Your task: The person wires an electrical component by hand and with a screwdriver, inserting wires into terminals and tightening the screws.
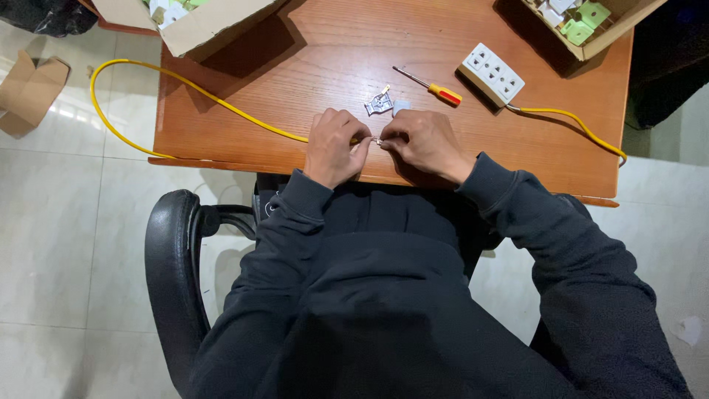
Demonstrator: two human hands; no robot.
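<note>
Wooden counter [310,44] with a reddish-brown top, standing on a floor [66,244] of pale glossy tiles that reflect light near the left edge. A black padded chair [171,258] sits at the counter's near edge. A folded piece of cardboard [28,89] lies on the floor, left.

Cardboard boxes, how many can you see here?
3: one cardboard box at the table's top left, one at its top right, and a small one on the floor, left.

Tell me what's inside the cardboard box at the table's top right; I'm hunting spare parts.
The cardboard box holds white and pale green plastic pieces. Its far part is cut off by the frame, so anything deeper is hidden.
</note>
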